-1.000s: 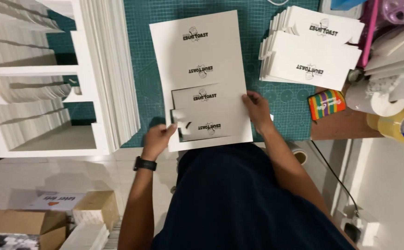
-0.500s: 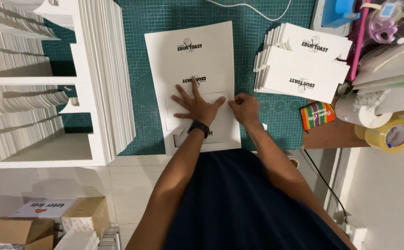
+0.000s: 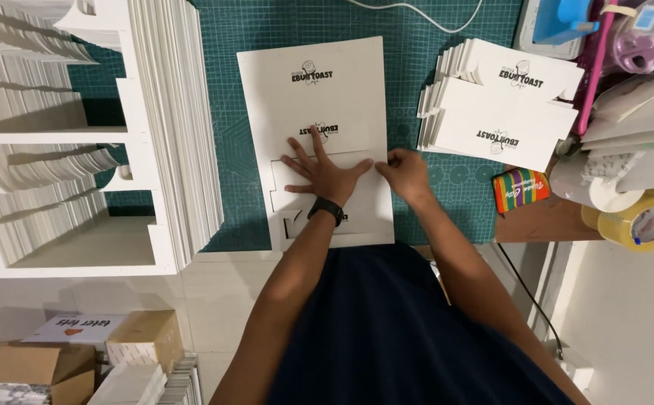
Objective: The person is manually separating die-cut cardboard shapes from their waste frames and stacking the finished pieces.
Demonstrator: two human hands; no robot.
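Two hands work one white die-cut box blank (image 3: 316,112) lying on the green cutting mat (image 3: 252,22): the left hand (image 3: 325,171) presses flat with fingers spread, pinning a folded panel, while the right hand (image 3: 406,171) pinches its edge, likely creasing it.

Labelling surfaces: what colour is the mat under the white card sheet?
Teal green with a fine pale grid, the cutting mat in the head view.
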